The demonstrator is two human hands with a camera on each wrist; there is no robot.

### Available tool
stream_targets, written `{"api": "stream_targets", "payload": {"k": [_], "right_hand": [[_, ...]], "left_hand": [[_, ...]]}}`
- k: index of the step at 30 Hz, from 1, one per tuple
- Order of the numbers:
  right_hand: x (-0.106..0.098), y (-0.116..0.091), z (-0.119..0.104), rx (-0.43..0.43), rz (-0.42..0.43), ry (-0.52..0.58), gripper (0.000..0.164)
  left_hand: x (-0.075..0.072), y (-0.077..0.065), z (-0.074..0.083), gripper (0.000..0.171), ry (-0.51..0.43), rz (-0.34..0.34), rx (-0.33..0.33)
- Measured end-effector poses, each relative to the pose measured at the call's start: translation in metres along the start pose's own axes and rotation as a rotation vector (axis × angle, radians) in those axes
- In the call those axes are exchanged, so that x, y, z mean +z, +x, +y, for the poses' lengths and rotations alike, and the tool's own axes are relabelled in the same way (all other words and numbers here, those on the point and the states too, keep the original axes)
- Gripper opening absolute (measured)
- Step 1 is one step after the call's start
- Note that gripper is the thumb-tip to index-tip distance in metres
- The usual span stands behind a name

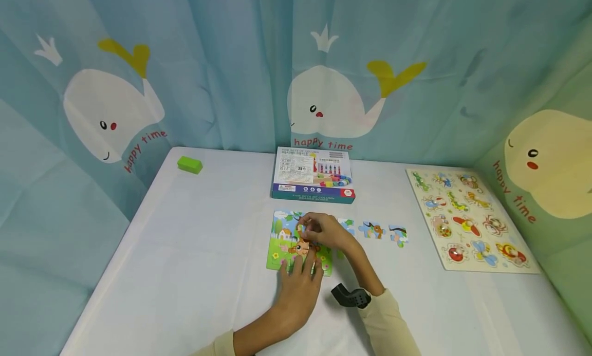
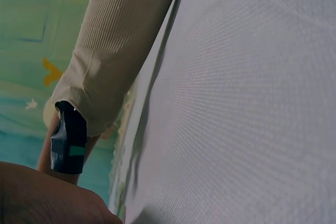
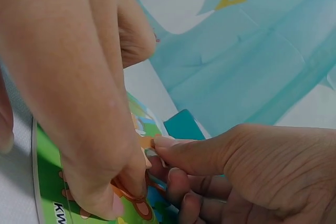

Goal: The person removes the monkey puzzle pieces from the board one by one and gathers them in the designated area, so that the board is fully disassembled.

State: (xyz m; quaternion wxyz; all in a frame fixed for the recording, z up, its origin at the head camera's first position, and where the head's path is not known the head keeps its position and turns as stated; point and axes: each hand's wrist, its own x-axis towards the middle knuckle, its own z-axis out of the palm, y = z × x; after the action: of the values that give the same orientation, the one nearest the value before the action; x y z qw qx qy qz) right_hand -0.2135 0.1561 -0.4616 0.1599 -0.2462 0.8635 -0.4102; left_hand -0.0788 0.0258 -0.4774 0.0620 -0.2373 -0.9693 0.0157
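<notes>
On the white table lies a jigsaw puzzle board (image 1: 277,261) with a cartoon animal, a small house and green grass. My left hand (image 1: 298,289) rests on its lower part, fingers stretched out over the picture. Above that, my right hand (image 1: 326,230) pinches a small puzzle piece (image 1: 301,228) between thumb and fingers at the board's upper middle. The right wrist view shows my right hand (image 3: 252,171) pinching low over the board, close beside the left hand's fingers (image 3: 94,145). Part of the picture is hidden under both hands. The left wrist view shows mainly tablecloth and the right sleeve.
Loose puzzle pieces (image 1: 372,230) lie in a row right of the board, some partly behind the right arm. Behind the board stands a bead toy box (image 1: 312,176). A wooden insect board (image 1: 472,222) lies at the right, a green block (image 1: 189,164) at the far left.
</notes>
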Motion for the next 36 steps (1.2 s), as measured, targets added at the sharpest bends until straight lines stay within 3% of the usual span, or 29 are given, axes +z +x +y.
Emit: {"api": "stream_targets", "payload": {"k": [12, 24, 28, 36], "right_hand": [[0.001, -0.003, 0.003, -0.002, 0.032, 0.006, 0.021], [-0.007, -0.011, 0.000, -0.071, 0.145, 0.030, 0.024], [-0.013, -0.018, -0.003, -0.051, 0.207, 0.076, 0.024], [-0.040, -0.052, -0.005, 0.083, 0.420, 0.191, 0.017]], "left_hand": [[0.001, -0.001, 0.001, 0.053, 0.003, -0.007, 0.006], [0.003, -0.002, 0.003, 0.050, 0.000, 0.000, -0.020], [0.003, -0.003, 0.003, 0.047, 0.006, 0.005, -0.027], [0.003, -0.003, 0.003, 0.050, 0.024, 0.045, -0.011]]}}
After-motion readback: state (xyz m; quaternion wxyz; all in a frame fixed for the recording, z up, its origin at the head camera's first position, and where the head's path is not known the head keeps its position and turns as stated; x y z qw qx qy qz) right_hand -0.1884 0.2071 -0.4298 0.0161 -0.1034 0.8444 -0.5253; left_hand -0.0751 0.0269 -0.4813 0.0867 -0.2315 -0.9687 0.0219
